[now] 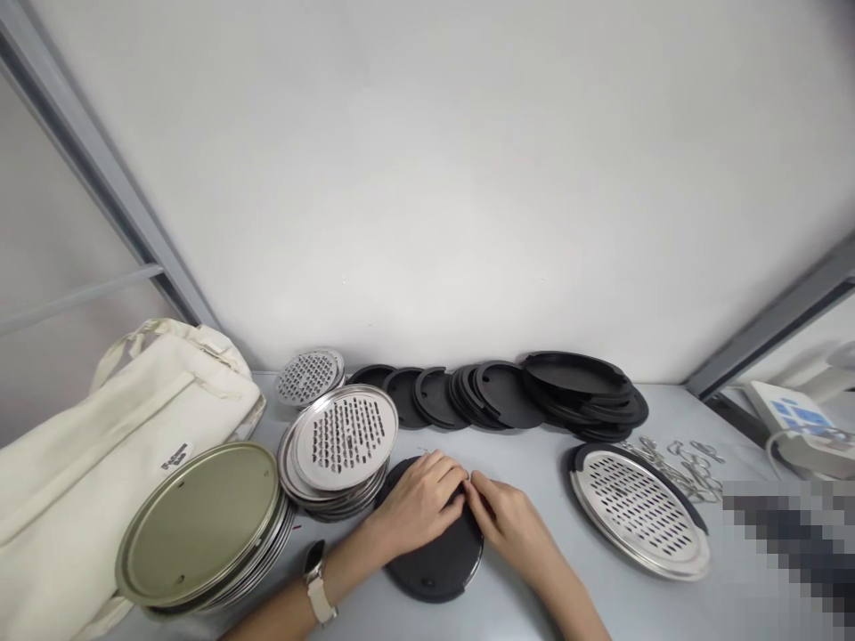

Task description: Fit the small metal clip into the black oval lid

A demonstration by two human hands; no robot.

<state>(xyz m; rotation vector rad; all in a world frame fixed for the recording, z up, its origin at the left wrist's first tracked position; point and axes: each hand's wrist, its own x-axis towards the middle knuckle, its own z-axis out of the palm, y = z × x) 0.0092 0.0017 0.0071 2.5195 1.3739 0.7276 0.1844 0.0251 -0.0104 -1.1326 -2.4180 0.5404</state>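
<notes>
A black round cover [437, 563] lies face down on the table in front of me, and a thin silvery edge shows along its lower right rim. My left hand [424, 503] rests over its top, with bent fingers gripping the upper right rim. At that same rim my right hand [508, 521] pinches, its thumb and fingertips pressed together beside the left fingertips. What lies right under the fingertips is hidden. Just left of the cover stands a stack of round metal grater plates [344, 441]. Farther right sits a grater plate in a black rim [638, 507].
Black covers [508, 396] line the wall, partly stacked. A smaller grater stack [309, 378] stands at back left, an olive-green disc stack [200, 525] at front left beside a cream bag [134, 427]. Metal hooks or clips [688, 467] lie right, near a white box [788, 409].
</notes>
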